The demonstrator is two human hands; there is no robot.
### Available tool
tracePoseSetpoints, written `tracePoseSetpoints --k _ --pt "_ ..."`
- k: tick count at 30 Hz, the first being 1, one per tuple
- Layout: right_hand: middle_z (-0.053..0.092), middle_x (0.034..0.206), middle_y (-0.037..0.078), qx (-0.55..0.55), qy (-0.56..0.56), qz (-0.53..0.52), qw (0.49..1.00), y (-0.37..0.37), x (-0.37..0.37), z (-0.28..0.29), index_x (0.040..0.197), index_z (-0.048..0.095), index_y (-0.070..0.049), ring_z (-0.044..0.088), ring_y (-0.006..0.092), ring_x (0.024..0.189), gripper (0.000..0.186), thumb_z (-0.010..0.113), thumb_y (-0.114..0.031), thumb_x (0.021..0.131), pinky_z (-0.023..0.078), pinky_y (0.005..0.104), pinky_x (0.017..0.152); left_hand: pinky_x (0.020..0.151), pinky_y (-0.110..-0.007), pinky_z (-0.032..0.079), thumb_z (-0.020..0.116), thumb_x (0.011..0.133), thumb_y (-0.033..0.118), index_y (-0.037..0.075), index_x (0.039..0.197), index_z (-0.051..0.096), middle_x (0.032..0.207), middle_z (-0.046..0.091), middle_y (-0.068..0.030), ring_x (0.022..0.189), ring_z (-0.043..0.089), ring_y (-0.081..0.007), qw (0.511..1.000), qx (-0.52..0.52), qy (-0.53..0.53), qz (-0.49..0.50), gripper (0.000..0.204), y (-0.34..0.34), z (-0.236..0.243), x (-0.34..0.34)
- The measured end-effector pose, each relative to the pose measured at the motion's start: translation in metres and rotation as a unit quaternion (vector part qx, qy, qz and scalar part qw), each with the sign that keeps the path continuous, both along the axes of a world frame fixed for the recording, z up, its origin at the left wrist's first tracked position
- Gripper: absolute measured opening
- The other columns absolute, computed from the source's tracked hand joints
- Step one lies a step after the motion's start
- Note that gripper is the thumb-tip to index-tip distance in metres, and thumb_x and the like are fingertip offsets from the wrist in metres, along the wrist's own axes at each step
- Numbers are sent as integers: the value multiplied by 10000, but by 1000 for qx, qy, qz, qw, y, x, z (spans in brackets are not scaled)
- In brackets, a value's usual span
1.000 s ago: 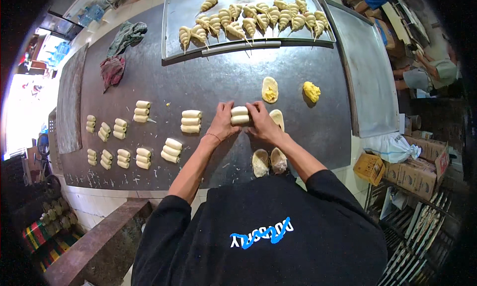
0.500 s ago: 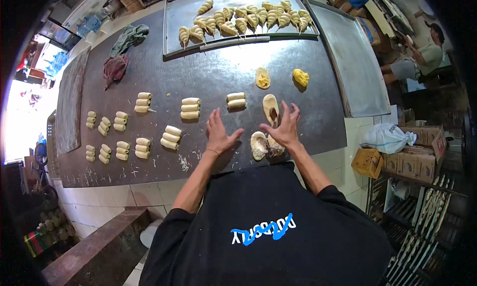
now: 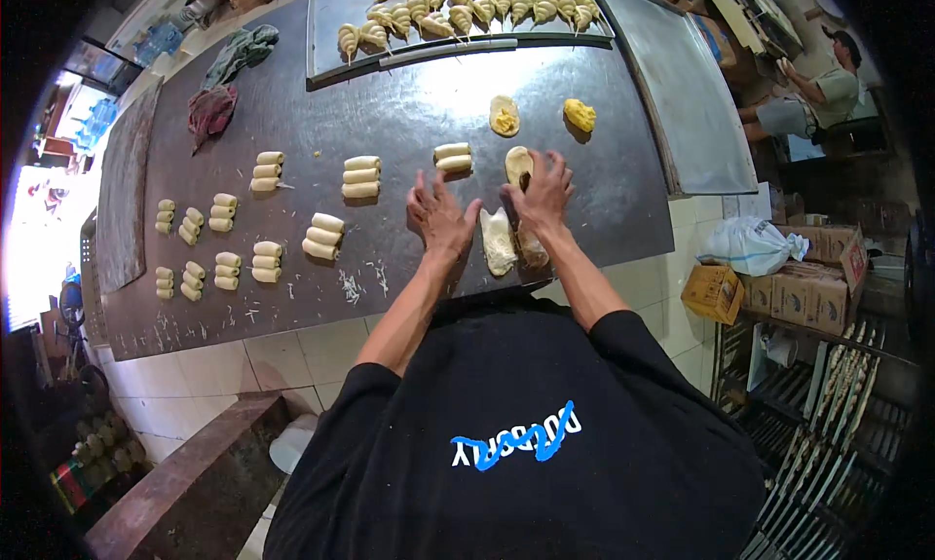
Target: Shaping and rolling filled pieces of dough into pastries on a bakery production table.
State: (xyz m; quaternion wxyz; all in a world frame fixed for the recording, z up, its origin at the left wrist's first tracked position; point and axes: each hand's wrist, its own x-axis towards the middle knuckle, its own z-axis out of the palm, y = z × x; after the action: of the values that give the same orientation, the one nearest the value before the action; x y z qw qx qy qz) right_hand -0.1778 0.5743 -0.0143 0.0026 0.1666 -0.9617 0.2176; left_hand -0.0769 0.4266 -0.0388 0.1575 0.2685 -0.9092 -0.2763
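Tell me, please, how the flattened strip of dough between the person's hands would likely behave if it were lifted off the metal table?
The flattened dough strip looks thin and soft, so it would probably droop and stretch rather than hold its shape. It lies flat against the metal table, so it may cling slightly. With no round profile, it seems unlikely to roll, unlike the short dough logs.

Dough stacks (image 3: 361,176): ten. Flattened pieces (image 3: 498,241): four. Filling lump (image 3: 579,114): one. Cloths (image 3: 210,110): two. Trays (image 3: 331,54): two.

Dark steel worktable (image 3: 409,122) with dough stacks (image 3: 360,176), flattened dough ovals (image 3: 498,241), pastry tray (image 3: 321,44), crumpled cloths (image 3: 222,88).
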Motion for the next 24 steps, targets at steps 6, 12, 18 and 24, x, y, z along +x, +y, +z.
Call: tracePoseSetpoints --k 6,12,18,24 --pt "648 975 52 -121 -1 207 971 62 96 3 979 668 -92 595 279 927 253 757 -209 773 383 438 857 919 -431 418 734 778 156 68 1033 636 1023 587 -93 987 548 -304 952 48 117 -277 287 14 3 74" --pt "670 847 103 -78 27 220 972 49 88 -4 898 680 -74 636 294 827 125 688 -177 828 385 401 812 846 -407 406 652 836 269 89 797 678 840 630 -58 894 574 -248 951 -72 116 -276 187 32 -6 54" --pt "680 735 108 -11 -134 46 990 20 40 11 735 666 -71 660 318 732 213 721 -267 799 400 437 723 809 -443 417 727 763 416 63 864 691 912 638 -63 931 579 -254 982 -57 -132 -122 368 18 13 16" --pt "656 1016 64 -122 45 189 973 53 69 -8 961 718 -138 580 295 968 188 733 -193 782 420 441 813 734 -431 460 640 875 246 94 934 606 909 596 -111 904 588 -297 973 33 53 -223 167 29 0 38"
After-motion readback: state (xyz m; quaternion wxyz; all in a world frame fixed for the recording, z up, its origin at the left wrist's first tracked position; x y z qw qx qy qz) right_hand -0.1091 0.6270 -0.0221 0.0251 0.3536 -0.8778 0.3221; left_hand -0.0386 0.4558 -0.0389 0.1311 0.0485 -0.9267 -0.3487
